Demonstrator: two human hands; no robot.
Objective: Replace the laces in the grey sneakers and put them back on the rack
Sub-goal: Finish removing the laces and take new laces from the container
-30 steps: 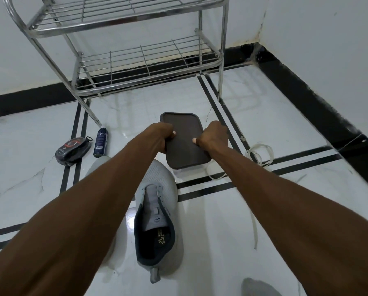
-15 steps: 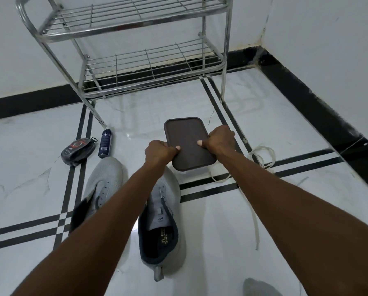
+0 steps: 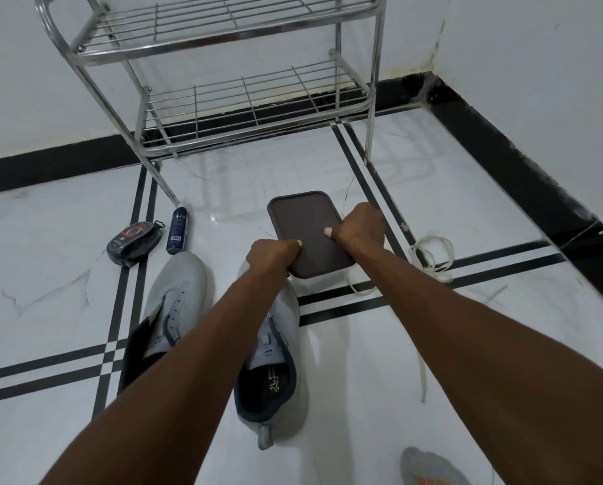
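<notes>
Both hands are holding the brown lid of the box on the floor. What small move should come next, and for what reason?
Probably lift the brown lid off the box. The left hand and the right hand each grip a side of it, thumbs on top, and it looks closed. Both grey sneakers have empty eyelets, and only one loose white lace lies on the floor, so new laces may be inside.

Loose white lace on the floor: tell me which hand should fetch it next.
Probably the right hand. The white lace lies just beyond it, right of the brown lid that both hands grip; the left hand would have to cross over the container.
</notes>
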